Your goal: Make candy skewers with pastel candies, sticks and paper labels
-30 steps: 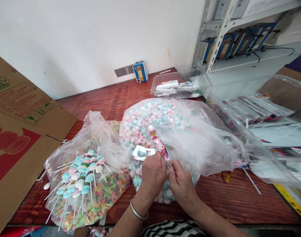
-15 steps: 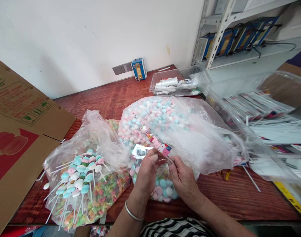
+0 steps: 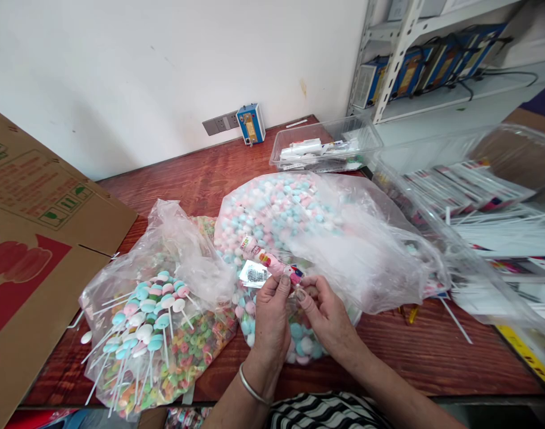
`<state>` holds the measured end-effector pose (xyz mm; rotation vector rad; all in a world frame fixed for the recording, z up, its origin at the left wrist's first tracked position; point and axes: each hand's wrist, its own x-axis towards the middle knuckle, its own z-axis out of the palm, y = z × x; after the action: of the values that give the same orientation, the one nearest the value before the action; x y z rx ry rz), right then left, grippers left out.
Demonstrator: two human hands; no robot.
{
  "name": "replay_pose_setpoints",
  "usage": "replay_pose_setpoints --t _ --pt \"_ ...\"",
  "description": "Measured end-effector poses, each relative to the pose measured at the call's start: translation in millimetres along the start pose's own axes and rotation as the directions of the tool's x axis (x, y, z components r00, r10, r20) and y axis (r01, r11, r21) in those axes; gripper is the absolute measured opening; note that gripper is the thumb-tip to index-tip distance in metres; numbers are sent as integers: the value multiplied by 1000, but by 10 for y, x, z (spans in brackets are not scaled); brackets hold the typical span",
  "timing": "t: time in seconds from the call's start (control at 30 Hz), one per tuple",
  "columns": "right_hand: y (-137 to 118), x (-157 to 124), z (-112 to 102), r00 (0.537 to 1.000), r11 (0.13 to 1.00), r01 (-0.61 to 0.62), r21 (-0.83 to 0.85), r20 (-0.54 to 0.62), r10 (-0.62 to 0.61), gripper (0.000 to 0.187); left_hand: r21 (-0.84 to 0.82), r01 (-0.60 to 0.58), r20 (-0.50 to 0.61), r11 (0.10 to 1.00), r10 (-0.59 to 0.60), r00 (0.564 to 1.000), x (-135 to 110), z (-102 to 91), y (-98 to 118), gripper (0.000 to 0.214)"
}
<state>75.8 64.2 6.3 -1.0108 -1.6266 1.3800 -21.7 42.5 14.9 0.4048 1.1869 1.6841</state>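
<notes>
Both pinching, barely open: L hand point(image 3: 272, 313) & R hand point(image 3: 328, 316) are holding wrapped candy point(image 3: 272, 262) by btm end above table point(image 3: 455, 369), behind front edge; tip's swinging left, so they're prob still working it.

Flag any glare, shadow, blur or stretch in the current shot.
Head view throughout: faint shadow on the white wall; milky sheen on the large translucent plastic bag; soft lettering on the pink printed wrapper; stretching on the clear rectangular tub.
</notes>
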Motion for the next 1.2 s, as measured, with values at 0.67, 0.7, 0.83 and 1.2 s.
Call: replay_pose_setpoints --t 0.67,0.7,0.83,1.2 --pt "58 49 -39 822 608 -561 561 467 327 23 0 104 154 995 -103 983 -1 -153 -149 28" --pt "84 60 -67 754 495 -649 577 572 322 23 -42 170 210 985 -158 965 8 -177 -148 29" --pt "210 80 -169 585 389 -793 468 764 274 28 -69 328 398 942 -275 875 1 -242 -79 27" --pt "129 -362 -51 926 767 -372 523 267 267 38 8 148 148 989 -148 978 -50 -150 -90 15"
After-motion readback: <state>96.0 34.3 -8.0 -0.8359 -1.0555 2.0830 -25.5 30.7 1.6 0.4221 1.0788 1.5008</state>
